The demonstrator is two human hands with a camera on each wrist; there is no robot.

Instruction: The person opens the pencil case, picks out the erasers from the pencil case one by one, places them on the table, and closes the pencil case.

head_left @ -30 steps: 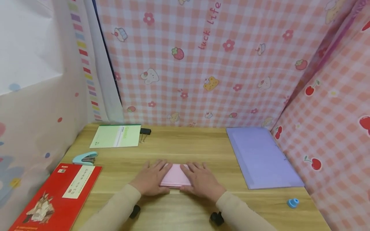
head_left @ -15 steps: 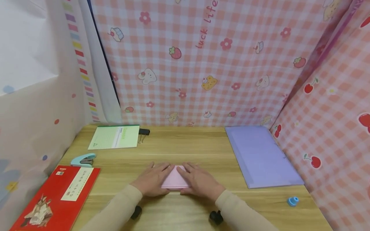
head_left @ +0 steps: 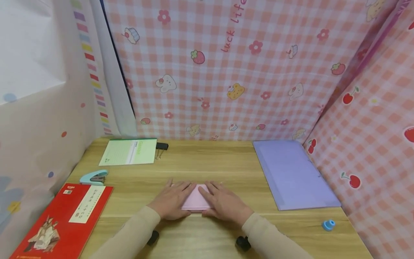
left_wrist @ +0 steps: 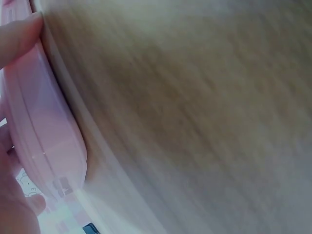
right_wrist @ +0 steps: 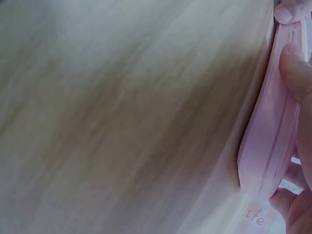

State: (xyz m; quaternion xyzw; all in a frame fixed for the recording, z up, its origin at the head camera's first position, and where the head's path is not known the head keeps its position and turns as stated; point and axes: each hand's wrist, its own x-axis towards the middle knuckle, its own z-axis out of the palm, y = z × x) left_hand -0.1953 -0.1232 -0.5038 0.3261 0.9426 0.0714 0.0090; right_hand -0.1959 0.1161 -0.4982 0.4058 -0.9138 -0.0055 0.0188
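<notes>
A flat pink plastic case (head_left: 196, 199) lies on the wooden table in front of the person, and a seam runs along its side. My left hand (head_left: 173, 201) holds its left end, and my right hand (head_left: 224, 203) holds the right end. In the left wrist view, the left thumb (left_wrist: 20, 39) presses the near side of the case (left_wrist: 44, 114), with other fingers round the far side. The right wrist view has the right thumb (right_wrist: 295, 68) on the case's near side (right_wrist: 263, 146) and fingertips (right_wrist: 282, 200) beyond it. Both hands cover parts of the top.
To the left are a red book (head_left: 64, 223), a light blue stapler (head_left: 93, 177), a green notebook (head_left: 129, 152) and a black binder clip (head_left: 162, 146). On the right lie a purple folder (head_left: 294, 174) and a small blue cap-like piece (head_left: 328, 225). Patterned cloth (head_left: 207, 72) hangs behind.
Both hands have shifted slightly inward over the pink case since a second ago, so a narrower part of its top shows. In the last half second they stay almost still.
</notes>
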